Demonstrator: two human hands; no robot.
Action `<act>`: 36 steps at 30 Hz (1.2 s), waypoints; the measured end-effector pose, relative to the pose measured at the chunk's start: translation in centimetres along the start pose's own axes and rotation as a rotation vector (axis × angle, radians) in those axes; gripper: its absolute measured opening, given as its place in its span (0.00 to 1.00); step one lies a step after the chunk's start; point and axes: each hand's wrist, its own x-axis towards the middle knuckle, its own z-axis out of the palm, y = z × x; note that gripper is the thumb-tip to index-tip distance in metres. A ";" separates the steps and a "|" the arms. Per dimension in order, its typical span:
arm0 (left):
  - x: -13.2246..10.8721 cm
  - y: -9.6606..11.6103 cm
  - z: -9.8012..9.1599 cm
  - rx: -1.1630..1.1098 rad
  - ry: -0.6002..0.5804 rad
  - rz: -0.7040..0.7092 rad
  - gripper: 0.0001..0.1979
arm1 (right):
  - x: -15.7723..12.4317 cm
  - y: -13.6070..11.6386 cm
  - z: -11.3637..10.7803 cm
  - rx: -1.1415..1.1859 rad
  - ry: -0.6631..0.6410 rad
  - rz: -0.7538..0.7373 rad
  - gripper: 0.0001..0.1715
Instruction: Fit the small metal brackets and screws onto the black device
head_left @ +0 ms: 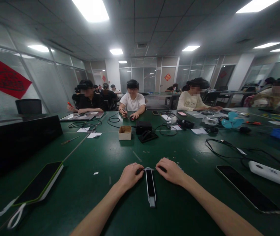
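A slim black-and-white device [150, 186] with a metal end lies lengthwise on the green mat [86, 193], pointing away from me. My left hand [130, 177] and my right hand [169, 171] meet at its far end from either side. The fingertips of both hands pinch at that end, around a small silver piece [149, 169]. Something dark shows at both sets of fingertips, too small to identify. The hands hide part of the far end.
A black tablet [39, 183] lies to my left, and a dark phone-like slab [248, 188] and white oblong device [272, 175] lie to my right. Farther off are black cables [228, 147], a cardboard box [125, 132] and several seated co-workers [132, 100].
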 end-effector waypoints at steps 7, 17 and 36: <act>0.1 -0.2 0.2 0.005 -0.010 -0.005 0.11 | -0.3 3.8 -2.1 -0.117 0.152 0.094 0.13; 0.1 0.3 -0.1 0.013 -0.025 -0.009 0.11 | -1.5 8.3 -3.2 -0.178 -0.013 0.272 0.14; 0.1 0.1 0.1 0.015 -0.017 -0.009 0.10 | -0.6 5.0 -1.5 -0.008 0.073 0.202 0.13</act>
